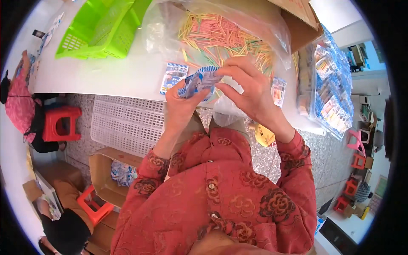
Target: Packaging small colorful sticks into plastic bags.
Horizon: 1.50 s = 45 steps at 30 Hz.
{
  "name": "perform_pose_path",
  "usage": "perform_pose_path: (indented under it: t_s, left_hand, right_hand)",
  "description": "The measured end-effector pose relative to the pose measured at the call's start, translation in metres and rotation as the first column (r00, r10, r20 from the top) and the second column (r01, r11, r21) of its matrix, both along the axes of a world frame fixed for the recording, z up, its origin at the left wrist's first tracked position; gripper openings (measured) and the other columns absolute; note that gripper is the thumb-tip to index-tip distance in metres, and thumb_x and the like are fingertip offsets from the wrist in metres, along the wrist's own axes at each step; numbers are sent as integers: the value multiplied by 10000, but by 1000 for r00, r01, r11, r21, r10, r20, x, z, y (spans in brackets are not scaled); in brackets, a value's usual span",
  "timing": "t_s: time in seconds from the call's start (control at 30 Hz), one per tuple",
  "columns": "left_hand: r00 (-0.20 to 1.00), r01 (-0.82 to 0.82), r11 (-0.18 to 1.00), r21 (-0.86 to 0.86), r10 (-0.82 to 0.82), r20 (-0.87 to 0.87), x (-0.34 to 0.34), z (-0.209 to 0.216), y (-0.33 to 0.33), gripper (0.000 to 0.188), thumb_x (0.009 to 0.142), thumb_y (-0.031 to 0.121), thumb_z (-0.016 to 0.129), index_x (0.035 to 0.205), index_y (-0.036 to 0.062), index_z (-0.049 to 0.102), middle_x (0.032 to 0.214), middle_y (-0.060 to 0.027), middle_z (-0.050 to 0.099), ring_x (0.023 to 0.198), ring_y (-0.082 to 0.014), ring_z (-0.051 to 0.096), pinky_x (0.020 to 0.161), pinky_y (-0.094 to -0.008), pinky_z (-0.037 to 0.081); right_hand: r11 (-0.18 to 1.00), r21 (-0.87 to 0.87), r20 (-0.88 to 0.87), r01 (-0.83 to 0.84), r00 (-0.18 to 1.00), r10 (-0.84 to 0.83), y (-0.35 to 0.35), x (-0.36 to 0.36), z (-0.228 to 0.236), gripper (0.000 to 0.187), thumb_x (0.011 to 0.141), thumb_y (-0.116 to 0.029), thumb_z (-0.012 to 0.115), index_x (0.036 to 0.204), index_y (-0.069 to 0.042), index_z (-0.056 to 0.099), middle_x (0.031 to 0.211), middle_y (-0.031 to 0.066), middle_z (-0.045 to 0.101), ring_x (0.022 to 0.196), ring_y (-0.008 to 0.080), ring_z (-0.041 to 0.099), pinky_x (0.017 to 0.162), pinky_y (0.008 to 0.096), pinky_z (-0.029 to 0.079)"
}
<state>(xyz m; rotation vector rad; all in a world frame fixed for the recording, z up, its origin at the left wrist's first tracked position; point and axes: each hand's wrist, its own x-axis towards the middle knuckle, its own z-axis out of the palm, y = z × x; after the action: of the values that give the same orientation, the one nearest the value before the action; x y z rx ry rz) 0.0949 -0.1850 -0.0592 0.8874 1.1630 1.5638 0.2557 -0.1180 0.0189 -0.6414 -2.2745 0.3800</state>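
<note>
Left hand (180,100): closed on a blue-and-white packet (199,83), thumb on the near face, the packet extending from the grip toward one to two o'clock. Right hand (250,89): fingertips at the packet's right end, thumb and forefinger visibly spaced; whether they pinch the film cannot be told. Relative to this hand the packet lies at nine o'clock. The packet is tilted and held over the near edge of the white table (127,78).

Surroundings, on the table: a second blue-and-white packet (172,78) lies flat at twelve o'clock from the left hand, just beyond it. A loose heap of pink, yellow and green sticks (216,32) lies on clear plastic film (157,36) at eleven o'clock from the right hand. A filled packet of sticks (278,91) lies at three o'clock — just beside the right wrist — with a bundle of many packets (333,80) farther along the same bearing. A cardboard box (299,17) stands at one o'clock from the right hand; a green basket (106,38) stands at ten o'clock from the left.

Below table level: a white slotted crate (127,123), at eight o'clock from the left hand.
</note>
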Motion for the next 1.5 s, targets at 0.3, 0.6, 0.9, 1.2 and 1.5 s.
perform_pose_path:
  t_s: [0.3,0.6,0.9,1.2,1.5]
  left_hand:
    - [993,-64,998,-2,63,-99,0,-5,-2,140,740,23,703,869,11,651,724,52,582,647,-11,463,571,-174,388]
    - [994,-45,999,-4,45,-100,1,-4,-6,128,759,21,685,880,4,645,710,58,569,629,-7,443,535,-169,362]
    - [998,-58,998,22,57,19,-7,-13,-4,127,764,43,680,878,-5,651,740,30,615,674,-25,512,595,-200,438]
    - [998,-57,998,24,56,17,-17,-20,-1,156,732,-13,657,887,-2,652,757,6,637,695,-38,543,610,-208,452]
    - [993,-110,994,-21,110,45,-27,-25,0,199,745,-1,678,937,-40,646,817,-28,652,726,-53,563,654,-210,468]
  right_hand:
    - [981,-192,40,28,999,-21,-6,-9,-3,205,725,-17,686,908,-24,594,867,72,618,591,178,568,505,276,456]
    - [994,-97,121,-44,991,55,-8,-21,-6,141,722,-2,639,839,-22,562,801,104,570,665,271,590,562,338,474]
    - [990,-8,200,-142,970,141,-7,-36,-7,134,688,-14,635,794,-42,558,788,80,561,761,259,588,591,356,477]
    - [983,-112,281,-143,944,170,-6,-43,0,109,722,-42,646,805,-33,576,776,90,566,707,252,587,618,334,482]
    - [887,-450,14,106,994,-111,70,-48,-18,192,759,-84,648,932,-10,610,806,85,608,626,125,545,587,228,440]
